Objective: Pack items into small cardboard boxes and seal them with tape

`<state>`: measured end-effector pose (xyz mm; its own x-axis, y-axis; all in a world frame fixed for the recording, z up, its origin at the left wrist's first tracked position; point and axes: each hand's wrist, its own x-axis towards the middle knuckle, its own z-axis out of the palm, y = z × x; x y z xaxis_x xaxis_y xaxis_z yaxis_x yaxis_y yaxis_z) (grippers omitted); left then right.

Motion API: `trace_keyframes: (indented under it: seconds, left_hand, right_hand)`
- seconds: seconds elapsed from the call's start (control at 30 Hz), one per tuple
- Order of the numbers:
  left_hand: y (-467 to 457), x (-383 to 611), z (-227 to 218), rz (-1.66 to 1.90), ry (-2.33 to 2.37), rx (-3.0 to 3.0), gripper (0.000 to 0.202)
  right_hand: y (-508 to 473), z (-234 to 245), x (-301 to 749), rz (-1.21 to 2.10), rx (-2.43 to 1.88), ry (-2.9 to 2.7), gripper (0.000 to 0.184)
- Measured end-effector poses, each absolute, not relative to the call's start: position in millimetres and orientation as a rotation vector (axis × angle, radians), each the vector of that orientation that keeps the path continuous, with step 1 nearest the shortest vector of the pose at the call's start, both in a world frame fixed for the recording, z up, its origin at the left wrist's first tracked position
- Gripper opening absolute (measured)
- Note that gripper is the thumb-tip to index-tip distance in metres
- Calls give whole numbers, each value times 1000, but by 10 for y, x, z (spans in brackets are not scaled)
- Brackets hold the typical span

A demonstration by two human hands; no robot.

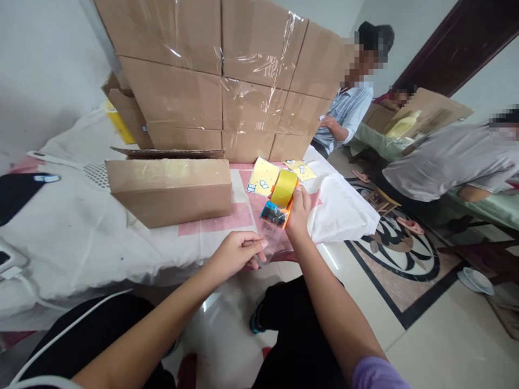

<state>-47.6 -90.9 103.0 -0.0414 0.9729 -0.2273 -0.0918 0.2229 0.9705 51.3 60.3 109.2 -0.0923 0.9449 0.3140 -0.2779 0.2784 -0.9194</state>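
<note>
My right hand (pixel 299 210) grips a tape dispenser (pixel 276 214) with an orange and blue frame and a roll of yellowish tape (pixel 284 188) on it. From the dispenser a clear strip of tape (pixel 272 241) runs down to my left hand (pixel 242 249), whose thumb and fingers pinch its end. A brown cardboard box (pixel 172 190) stands on the table to the left of the dispenser, with a flap raised along its back edge. Just behind the dispenser lie a yellow printed card (pixel 263 176) and a second yellow card (pixel 305 170).
Stacked, taped cartons (pixel 221 81) rise behind the box. A white cloth (pixel 133 265) covers the table, with a white perforated item (pixel 95 174) and a black item (pixel 18 194) at left. One person (pixel 344 116) stands beyond the cartons; others sit at right near a stool (pixel 381 201).
</note>
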Motion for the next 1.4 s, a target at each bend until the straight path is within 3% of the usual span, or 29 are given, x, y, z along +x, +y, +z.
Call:
trace_keyframes:
  seconds: [0.2, 0.43, 0.63, 0.77, 1.0, 1.17, 1.4]
  left_hand:
    - [-985, -307, 1083, 1196, 1381, 1075, 26]
    - [-954, -583, 1151, 1005, 1416, 1057, 20]
    - [-991, -766, 1179, 858, 1446, 1090, 26]
    - [-1020, -800, 1149, 833, 1505, 1045, 49]
    - [-1000, -770, 930, 869, 1517, 1045, 25]
    - [-964, -699, 755, 781, 1524, 1045, 24]
    - [-1023, -723, 908, 718, 1552, 1103, 28]
  right_hand:
    - [686, 1095, 562, 1217, -802, -1205, 33]
    - [910, 946, 748, 642, -769, -1650, 39]
    - [935, 863, 754, 536, -628, -1782, 39]
    - [887, 793, 673, 615, -640, -1711, 40]
    - [807, 598, 514, 1026, -711, -1538, 39]
    - [736, 551, 476, 1249, -759, -1436, 35]
    - [680, 580, 532, 1428, -665, -1586, 43]
